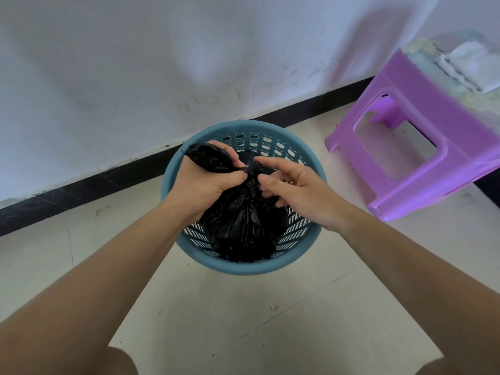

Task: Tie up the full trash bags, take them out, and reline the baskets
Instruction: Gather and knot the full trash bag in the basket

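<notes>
my left hand (201, 185) fisted on bag (243, 226) top | right hand (297, 193) half-open at knot (250, 169), grip unclear | 1 bag, 1 basket (243, 267) near wall (135, 63) | 1 stool (422, 104) right, apart

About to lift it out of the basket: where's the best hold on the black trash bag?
Take your grip on the gathered neck just under the knot of the black trash bag, from straight above. It narrows there, and the basket wall blocks its sides. The left hand holds the tail.
</notes>
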Demonstrator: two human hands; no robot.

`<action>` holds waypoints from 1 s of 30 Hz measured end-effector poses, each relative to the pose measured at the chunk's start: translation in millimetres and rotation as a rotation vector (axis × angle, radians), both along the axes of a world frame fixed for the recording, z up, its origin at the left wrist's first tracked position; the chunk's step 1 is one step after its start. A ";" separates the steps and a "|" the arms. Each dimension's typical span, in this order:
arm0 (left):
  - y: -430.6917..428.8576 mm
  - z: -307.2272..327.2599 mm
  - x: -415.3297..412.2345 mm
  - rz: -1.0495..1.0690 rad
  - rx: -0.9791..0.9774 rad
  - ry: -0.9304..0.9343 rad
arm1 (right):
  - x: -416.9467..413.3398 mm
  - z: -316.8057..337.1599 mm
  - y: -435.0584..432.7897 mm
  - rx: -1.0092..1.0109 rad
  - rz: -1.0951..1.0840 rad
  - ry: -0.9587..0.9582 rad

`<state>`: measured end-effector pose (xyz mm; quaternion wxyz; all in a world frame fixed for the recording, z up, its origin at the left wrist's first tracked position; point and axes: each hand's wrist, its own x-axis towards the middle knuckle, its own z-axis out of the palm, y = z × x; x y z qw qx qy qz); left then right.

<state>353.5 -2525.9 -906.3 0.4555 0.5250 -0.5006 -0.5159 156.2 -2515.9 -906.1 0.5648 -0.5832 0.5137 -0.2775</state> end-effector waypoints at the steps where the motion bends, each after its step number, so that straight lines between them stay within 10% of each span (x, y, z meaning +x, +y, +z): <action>1: -0.5 -0.3 0.7 -0.016 -0.010 0.003 | -0.1 -0.7 -0.5 -0.024 -0.002 0.000; 16: -15.6 15.6 -2.8 0.214 0.209 0.520 | -9.3 5.0 -9.8 -0.906 0.119 0.864; 25: -17.9 5.8 7.5 0.229 0.208 0.215 | -25.3 -8.5 -5.4 -0.887 0.254 1.284; 30: -20.1 -2.6 10.6 0.258 0.053 -0.064 | -17.0 -9.6 -3.1 -0.700 0.234 1.011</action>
